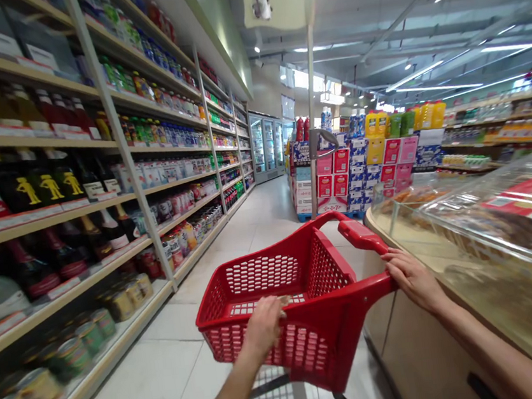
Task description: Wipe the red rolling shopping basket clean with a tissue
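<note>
Head view, red cart (329, 307), underframe (269, 386) apparently cropped

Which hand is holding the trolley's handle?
The right hand, curled around the red handle; the left hand is at the red basket's side rim instead.

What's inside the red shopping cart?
In the red shopping cart, I see part of its holed bottom, with pale floor showing through, and no groceries there. The near side and left hand cover the rest, so I can't tell.
</note>
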The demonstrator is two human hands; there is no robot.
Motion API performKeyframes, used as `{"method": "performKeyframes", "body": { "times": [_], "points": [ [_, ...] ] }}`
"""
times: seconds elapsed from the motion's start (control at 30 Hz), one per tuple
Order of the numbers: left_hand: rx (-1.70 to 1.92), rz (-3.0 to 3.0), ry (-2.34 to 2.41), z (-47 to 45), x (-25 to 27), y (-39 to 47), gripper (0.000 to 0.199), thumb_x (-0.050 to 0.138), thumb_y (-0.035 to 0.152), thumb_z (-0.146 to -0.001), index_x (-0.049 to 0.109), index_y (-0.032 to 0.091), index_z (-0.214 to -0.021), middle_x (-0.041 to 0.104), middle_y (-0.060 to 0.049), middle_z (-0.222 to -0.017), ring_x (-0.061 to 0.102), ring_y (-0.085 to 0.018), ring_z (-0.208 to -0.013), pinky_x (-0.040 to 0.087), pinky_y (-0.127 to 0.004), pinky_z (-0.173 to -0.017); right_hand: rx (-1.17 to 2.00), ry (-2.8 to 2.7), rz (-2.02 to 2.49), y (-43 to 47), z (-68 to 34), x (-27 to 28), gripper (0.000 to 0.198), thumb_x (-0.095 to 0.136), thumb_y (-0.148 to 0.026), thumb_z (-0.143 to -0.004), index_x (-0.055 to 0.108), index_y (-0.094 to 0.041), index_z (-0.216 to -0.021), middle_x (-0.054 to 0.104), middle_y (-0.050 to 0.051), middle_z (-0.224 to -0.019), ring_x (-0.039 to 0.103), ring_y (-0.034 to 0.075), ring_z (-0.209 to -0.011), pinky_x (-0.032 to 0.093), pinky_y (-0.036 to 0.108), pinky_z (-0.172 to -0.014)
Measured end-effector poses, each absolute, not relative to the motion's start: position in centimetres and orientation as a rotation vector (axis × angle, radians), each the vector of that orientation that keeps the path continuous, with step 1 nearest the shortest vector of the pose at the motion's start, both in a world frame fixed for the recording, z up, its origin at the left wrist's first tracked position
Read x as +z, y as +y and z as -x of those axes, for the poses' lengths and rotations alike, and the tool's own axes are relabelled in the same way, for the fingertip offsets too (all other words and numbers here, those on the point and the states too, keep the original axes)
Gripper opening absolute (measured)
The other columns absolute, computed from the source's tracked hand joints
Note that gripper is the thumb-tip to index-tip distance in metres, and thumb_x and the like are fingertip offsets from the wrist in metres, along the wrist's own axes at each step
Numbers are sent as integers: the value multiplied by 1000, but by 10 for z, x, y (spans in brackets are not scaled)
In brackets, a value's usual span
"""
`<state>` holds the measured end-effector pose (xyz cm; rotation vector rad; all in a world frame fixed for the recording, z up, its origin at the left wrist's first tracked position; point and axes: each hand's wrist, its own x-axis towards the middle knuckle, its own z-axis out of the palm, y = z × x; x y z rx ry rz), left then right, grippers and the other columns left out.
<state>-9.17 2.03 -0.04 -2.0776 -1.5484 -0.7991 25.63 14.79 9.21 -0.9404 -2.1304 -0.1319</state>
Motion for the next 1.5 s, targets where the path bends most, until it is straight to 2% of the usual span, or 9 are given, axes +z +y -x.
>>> {"method": "performKeyframes", "body": {
  "times": [0.23, 0.33, 0.63, 0.77, 0.93, 1.1, 1.23, 1.4, 1.5],
  "points": [
    [-838, 2076, -1642, 115, -5, 5, 33, 33, 11, -80, 52, 15, -106, 61, -8, -100, 55, -16, -95, 48, -35, -84, -341, -2248, 980, 131, -218, 90, 28, 37, -34, -81, 59, -23, -68, 66, 2, -82, 56, 22, -91, 26, 48, -92],
    [-835, 2054, -1621, 125, -13, 1, 36, 33, 9, -78, 51, 17, -108, 61, -7, -103, 54, -16, -98, 48, -35, -85, -204, -2376, 908, 119, -202, 84, 25, 38, -30, -83, 59, -24, -72, 66, -1, -75, 59, 15, -73, 27, 42, -90],
    [-1268, 1886, -1775, 127, -26, 7, 30, 33, 28, -83, 58, 20, -97, 64, -6, -97, 58, -17, -93, 49, -36, -84, -129, -2268, 975, 117, -203, 86, 23, 40, -30, -81, 57, -22, -68, 64, 1, -70, 56, 16, -71, 29, 43, -85],
    [-1849, 2016, -1865, 25, 20, 42, 34, 32, 36, -84, 57, 18, -100, 62, -9, -102, 57, -17, -95, 48, -35, -84, 32, -2206, 870, 87, -177, 80, 26, 44, -31, -80, 56, -25, -102, 62, 5, -102, 54, 21, -97, 30, 45, -93],
    [-2311, 2370, -1851, -37, 57, 45, 55, 5, 35, -88, 50, 16, -113, 62, -10, -105, 56, -15, -99, 46, -34, -84, 319, -2014, 774, 54, -137, 44, 52, 46, -30, -80, 33, -23, -130, 29, 9, -137, 30, 22, -123, 37, 39, -95],
    [-1505, 2367, -1882, 16, 36, 43, 44, 39, 33, -80, 39, 19, -123, 47, -11, -125, 41, -21, -117, 35, -44, -95, 171, -1937, 788, 75, -178, 65, 37, 41, -21, -82, 49, -27, -118, 50, 6, -122, 43, 20, -115, 39, 40, -95],
    [-825, 2158, -2042, 56, 8, 41, 43, 44, 21, -74, 44, 18, -117, 54, -9, -117, 46, -22, -110, 28, -47, -96, -166, -1680, 955, 100, -213, 63, 37, 40, -21, -83, 48, -23, -119, 40, 7, -131, 32, 24, -122, 29, 49, -100],
    [-743, 2136, -2018, 61, -2, 44, 39, 43, 20, -74, 48, 18, -112, 57, -8, -111, 50, -21, -102, 34, -40, -91, -27, -2187, 725, 78, -195, -15, 29, 43, -19, -82, 59, -29, -105, 61, 3, -108, 51, 21, -106, 47, 39, -86],
    [-749, 2169, -1997, 62, 0, 46, 39, 45, 18, -71, 49, 18, -111, 57, -8, -110, 51, -20, -101, 37, -37, -89, 8, -2104, 703, 76, -194, -7, 30, 44, -17, -82, 58, -27, -107, 59, 6, -111, 50, 21, -108, 45, 39, -88]
  ]
}}
